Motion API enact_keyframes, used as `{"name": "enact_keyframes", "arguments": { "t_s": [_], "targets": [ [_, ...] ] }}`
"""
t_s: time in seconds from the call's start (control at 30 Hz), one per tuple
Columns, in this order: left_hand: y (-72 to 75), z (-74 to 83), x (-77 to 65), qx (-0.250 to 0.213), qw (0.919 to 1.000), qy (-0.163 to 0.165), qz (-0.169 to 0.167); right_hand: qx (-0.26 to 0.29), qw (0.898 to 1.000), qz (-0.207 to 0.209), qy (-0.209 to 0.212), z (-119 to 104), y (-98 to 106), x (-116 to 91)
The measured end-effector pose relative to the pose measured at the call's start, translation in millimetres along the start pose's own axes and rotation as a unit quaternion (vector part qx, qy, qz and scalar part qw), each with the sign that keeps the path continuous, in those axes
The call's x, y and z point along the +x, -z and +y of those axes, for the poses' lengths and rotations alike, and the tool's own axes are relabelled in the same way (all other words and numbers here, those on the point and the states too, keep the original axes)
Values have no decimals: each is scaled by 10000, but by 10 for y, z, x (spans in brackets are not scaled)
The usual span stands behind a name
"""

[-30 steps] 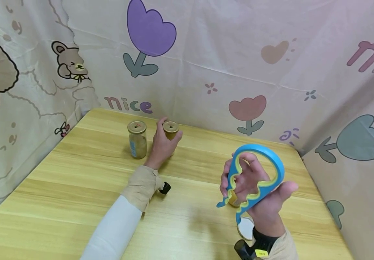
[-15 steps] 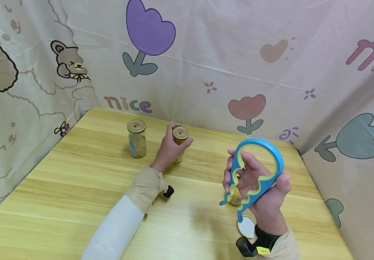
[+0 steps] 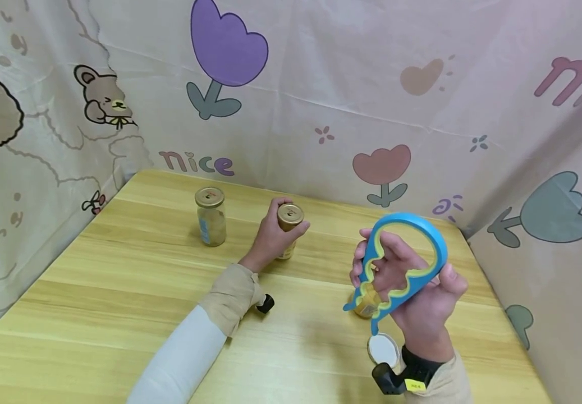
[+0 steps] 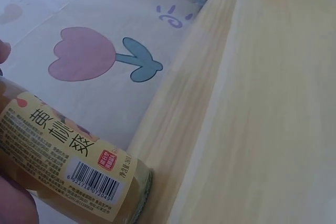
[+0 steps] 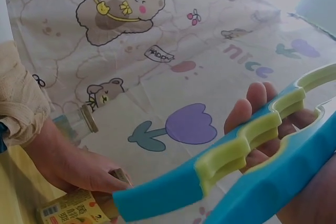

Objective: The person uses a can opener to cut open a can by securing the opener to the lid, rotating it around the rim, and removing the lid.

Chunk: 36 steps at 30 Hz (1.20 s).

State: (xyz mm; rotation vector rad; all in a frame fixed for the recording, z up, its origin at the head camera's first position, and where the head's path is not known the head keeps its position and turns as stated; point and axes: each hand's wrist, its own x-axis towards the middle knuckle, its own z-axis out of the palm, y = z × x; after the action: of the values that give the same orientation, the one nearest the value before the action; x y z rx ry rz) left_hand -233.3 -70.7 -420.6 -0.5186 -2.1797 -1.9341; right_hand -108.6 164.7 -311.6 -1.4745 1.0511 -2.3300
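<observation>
In the head view my left hand (image 3: 273, 235) grips a glass jar (image 3: 291, 216) with a gold lid, fingers and thumb around its sides. Its yellow label with a barcode (image 4: 94, 184) fills the lower left of the left wrist view. My right hand (image 3: 417, 297) holds a blue jar opener (image 3: 434, 247) with scalloped yellow inner edges, its two arms spread apart. Behind the opener's arms stands another jar (image 3: 368, 306) with yellow contents, partly hidden. A lid (image 3: 383, 349) lies on the table near my right wrist, white inner side up.
Another gold-lidded jar (image 3: 212, 221) with pale contents stands to the left of my left hand. The wooden table (image 3: 119, 280) meets a printed cloth (image 3: 311, 84) hanging along its back and sides.
My left hand has moved the gripped jar to the right and toward me, away from the left jar. The right hand still holds the opener, shifted only slightly.
</observation>
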Motion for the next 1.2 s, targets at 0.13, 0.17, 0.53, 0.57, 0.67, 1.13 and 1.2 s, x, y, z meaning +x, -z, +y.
{"name": "enact_keyframes", "arguments": {
  "t_s": [0.13,0.17,0.53,0.57,0.67,1.13,1.2],
  "targets": [
    [-63,19,-7,-19,10000,-17,-64,-323,9992,178,138,-14,16,-11],
    [-81,21,-11,-27,10000,-27,-84,-404,9988,229,161,-17,20,-16],
    [-215,75,-79,-77,9992,21,-399,-819,9949,567,171,-70,33,-60],
    [-229,80,-82,-80,9991,10,-414,-892,9943,540,209,-76,34,-59],
    [-272,85,-88,-103,9989,-30,-448,-1205,9908,503,368,-89,41,-54],
    [-421,120,-159,-279,9947,-161,-977,-4041,9023,1429,-456,-206,-15,-117],
    [-434,125,-170,-345,9931,-147,-1115,-4865,8567,1627,-535,-213,-55,-112]
  ]
}}
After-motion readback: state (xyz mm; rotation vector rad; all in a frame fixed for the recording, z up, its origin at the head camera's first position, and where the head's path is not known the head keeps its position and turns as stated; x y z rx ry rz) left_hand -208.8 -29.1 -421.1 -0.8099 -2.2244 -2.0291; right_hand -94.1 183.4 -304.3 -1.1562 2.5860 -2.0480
